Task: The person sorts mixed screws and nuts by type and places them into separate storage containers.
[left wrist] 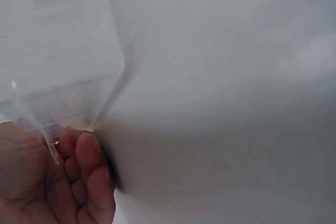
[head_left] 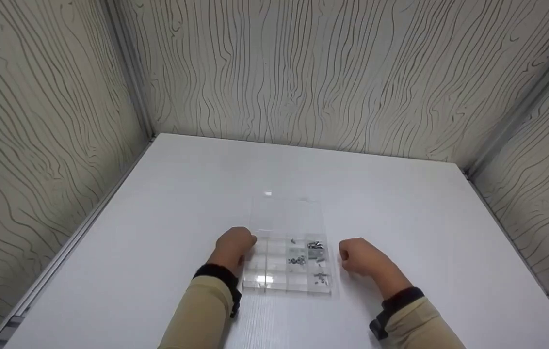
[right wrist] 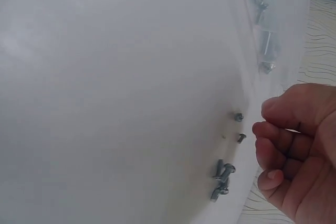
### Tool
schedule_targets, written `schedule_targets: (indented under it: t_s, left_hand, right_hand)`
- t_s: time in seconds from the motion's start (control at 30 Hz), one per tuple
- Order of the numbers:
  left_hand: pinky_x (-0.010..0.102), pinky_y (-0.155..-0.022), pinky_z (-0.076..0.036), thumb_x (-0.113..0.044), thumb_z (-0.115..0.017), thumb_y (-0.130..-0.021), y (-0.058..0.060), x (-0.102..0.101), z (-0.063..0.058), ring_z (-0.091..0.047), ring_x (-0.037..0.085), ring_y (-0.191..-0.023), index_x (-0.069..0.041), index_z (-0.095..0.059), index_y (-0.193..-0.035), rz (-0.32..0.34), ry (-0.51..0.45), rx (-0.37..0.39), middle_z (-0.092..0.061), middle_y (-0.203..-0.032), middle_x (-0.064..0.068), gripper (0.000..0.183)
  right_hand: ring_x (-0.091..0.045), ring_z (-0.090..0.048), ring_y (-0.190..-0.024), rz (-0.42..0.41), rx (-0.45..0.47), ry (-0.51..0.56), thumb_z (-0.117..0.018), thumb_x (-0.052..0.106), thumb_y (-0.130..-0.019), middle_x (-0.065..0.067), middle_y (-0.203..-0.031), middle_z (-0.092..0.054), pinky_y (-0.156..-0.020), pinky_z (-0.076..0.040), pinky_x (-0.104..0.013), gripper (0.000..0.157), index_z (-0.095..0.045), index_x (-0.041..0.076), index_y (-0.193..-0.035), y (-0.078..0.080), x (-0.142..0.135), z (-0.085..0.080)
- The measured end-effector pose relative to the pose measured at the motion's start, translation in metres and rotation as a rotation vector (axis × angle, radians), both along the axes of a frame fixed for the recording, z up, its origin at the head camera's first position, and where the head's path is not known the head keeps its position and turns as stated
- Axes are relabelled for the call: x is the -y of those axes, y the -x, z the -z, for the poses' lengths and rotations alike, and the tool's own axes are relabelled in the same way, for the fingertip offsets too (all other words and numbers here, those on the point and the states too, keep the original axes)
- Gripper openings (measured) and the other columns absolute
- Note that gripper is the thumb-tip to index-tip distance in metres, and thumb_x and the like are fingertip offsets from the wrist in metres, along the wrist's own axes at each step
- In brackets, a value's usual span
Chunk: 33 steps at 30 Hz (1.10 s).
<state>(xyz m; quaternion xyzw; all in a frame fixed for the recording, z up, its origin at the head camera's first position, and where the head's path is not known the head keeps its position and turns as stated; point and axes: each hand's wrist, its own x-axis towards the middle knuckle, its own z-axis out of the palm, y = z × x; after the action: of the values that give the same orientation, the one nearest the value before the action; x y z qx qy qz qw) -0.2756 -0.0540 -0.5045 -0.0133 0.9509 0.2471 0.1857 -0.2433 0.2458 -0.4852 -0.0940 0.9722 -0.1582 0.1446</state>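
A clear plastic compartment box (head_left: 277,278) lies on the white table, its transparent lid (head_left: 286,213) folded open away from me. Small metal screws (head_left: 315,245) and other bits of hardware (head_left: 297,260) sit in its right-hand compartments. My left hand (head_left: 235,247) grips the box's left side, and its curled fingers (left wrist: 89,150) meet the clear wall in the left wrist view. To the right of the box, my right hand (head_left: 362,257) has loosely curled fingers and nothing visible between them. Beside it, in the right wrist view, are several loose screws (right wrist: 223,179) on the table.
The white table (head_left: 182,194) extends around the box on every side. Wood-grain patterned panels (head_left: 279,72) enclose it at the back, left and right, with metal rails (head_left: 129,68) at the corners.
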Motion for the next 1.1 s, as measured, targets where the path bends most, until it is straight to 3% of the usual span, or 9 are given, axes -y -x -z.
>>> schedule_targets:
  t_s: [0.13, 0.4, 0.53, 0.8, 0.97, 1.1]
  left_hand:
    - [0.03, -0.051, -0.042, -0.024, -0.044, -0.089, 0.0, 0.0, 0.0, -0.05, 0.019, -0.052, -0.008, -0.052, -0.061, 0.004, -0.005, -0.008, -0.054, -0.064, 0.006, 0.034]
    - [0.029, -0.048, -0.04, -0.024, -0.044, -0.09, -0.001, -0.001, -0.001, -0.049, 0.018, -0.05, -0.009, -0.051, -0.059, -0.004, -0.004, -0.006, -0.054, -0.061, 0.005, 0.035]
    - [0.029, -0.048, -0.041, -0.025, -0.045, -0.09, -0.001, 0.0, 0.0, -0.049, 0.018, -0.051, -0.009, -0.052, -0.061, -0.007, -0.003, -0.011, -0.054, -0.062, 0.006, 0.034]
    - [0.031, -0.052, -0.043, -0.025, -0.046, -0.089, -0.001, 0.0, 0.0, -0.052, 0.02, -0.055, -0.008, -0.055, -0.064, -0.008, -0.005, -0.012, -0.056, -0.065, 0.007, 0.032]
    - [0.03, -0.051, -0.042, -0.024, -0.045, -0.088, 0.0, 0.001, 0.001, -0.052, 0.02, -0.054, -0.008, -0.055, -0.064, -0.01, -0.006, -0.014, -0.056, -0.066, 0.007, 0.031]
    - [0.031, -0.052, -0.043, -0.025, -0.045, -0.089, 0.001, 0.001, 0.001, -0.052, 0.02, -0.055, -0.008, -0.056, -0.065, -0.009, -0.001, -0.01, -0.056, -0.067, 0.007, 0.032]
  right_hand:
    - [-0.015, -0.05, -0.062, -0.019, -0.003, 0.01, -0.063, 0.004, -0.078, 0.0, -0.067, -0.052, -0.054, -0.042, -0.029, 0.012, -0.054, 0.012, -0.075, 0.0, 0.006, -0.009]
    - [-0.011, -0.047, -0.062, -0.229, -0.033, 0.052, -0.064, 0.006, -0.079, 0.006, -0.065, -0.05, -0.054, -0.04, -0.027, 0.017, -0.054, 0.018, -0.071, -0.009, 0.016, -0.016]
    - [-0.009, -0.047, -0.061, -0.285, -0.024, 0.076, -0.064, 0.007, -0.078, 0.008, -0.064, -0.049, -0.052, -0.04, -0.025, 0.018, -0.054, 0.019, -0.069, -0.012, 0.018, -0.015]
    - [-0.009, -0.047, -0.06, -0.28, 0.01, 0.107, -0.061, 0.009, -0.082, 0.008, -0.064, -0.048, -0.051, -0.04, -0.025, 0.018, -0.055, 0.019, -0.07, -0.01, 0.015, -0.013]
    - [-0.008, -0.044, -0.059, -0.283, -0.098, 0.124, -0.058, 0.005, -0.081, 0.009, -0.062, -0.044, -0.052, -0.037, -0.024, 0.018, -0.052, 0.017, -0.068, -0.004, 0.008, -0.014]
    - [-0.01, -0.042, -0.06, -0.229, -0.182, 0.113, -0.059, 0.003, -0.08, 0.007, -0.061, -0.043, -0.054, -0.037, -0.025, 0.019, -0.051, 0.014, -0.068, 0.002, 0.004, -0.012]
